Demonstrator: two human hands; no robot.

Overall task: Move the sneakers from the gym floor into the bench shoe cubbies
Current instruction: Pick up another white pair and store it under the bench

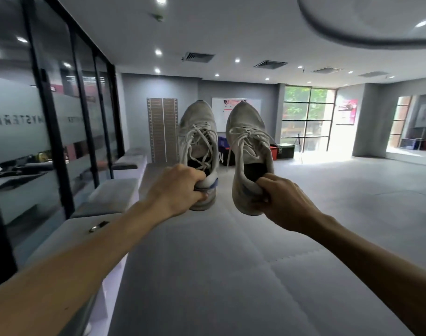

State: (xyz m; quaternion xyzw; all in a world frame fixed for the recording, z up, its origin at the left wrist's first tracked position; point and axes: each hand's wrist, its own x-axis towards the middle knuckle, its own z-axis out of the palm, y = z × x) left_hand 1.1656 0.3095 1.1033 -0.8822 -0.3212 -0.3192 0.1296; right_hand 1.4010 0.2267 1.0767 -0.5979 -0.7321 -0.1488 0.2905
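Observation:
Two worn white sneakers with loose laces are held up in front of me, toes pointing away. My left hand [176, 189] grips the heel of the left sneaker [198, 132]. My right hand [283, 200] pinches the heel collar of the right sneaker [249, 139], thumb inside the opening. Both shoes hang well above the grey mat floor [219, 275]. The white bench with grey cushions [115, 192] runs along the left wall beside my left forearm. Its cubby openings are hidden from this angle.
A glass partition with black frames [49, 122] lines the left side behind the bench. A small metallic object [98, 226] lies on the near bench top. Dark and red boxes [278, 151] stand at the far wall, with a tripod [297, 143] by the window.

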